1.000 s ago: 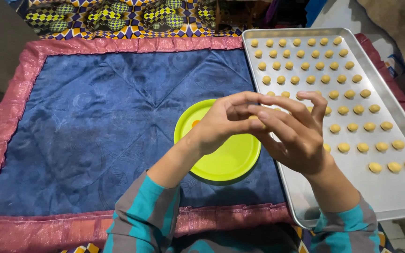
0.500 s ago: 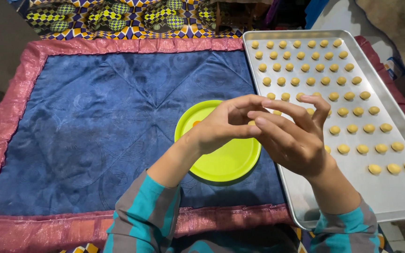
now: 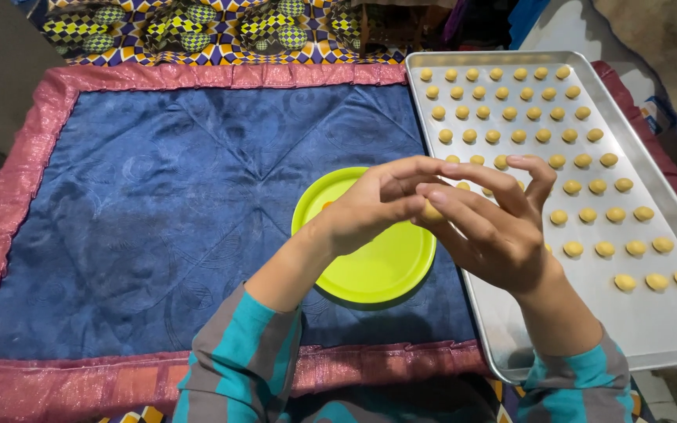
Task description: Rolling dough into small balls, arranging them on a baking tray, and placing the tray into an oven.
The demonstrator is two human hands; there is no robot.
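Head view shows us looking down on our two hands, raised together above a lime-green plate (image 3: pixel 370 266) that lies on a blue quilted mat (image 3: pixel 174 204) with a pink border. Our left hand (image 3: pixel 374 205) and right hand (image 3: pixel 495 227) meet fingertip to fingertip, and between them sits a small yellow dough piece (image 3: pixel 432 211), pinched by the thumb and fingers of both. Neither hand is open; both are curled lightly around that one lump, with the right hand's outer fingers arched above it.

We judge the step in hand to be the shaping of this piece, as it looks much like the rows of little yellow dough balls (image 3: pixel 581 160) already laid out on the metal baking tray (image 3: pixel 667 329) just to our right. The tray's far rows are full; the near part, beside our right wrist, is bare.

As we read it, the next move calls for a gentle grip, so the soft lump is not flattened, and for setting it down in line with the nearest row, apart from its neighbours. Most of the plate shows bare; an orange speck shows at its rim by the left wrist, and we cannot tell what it is.
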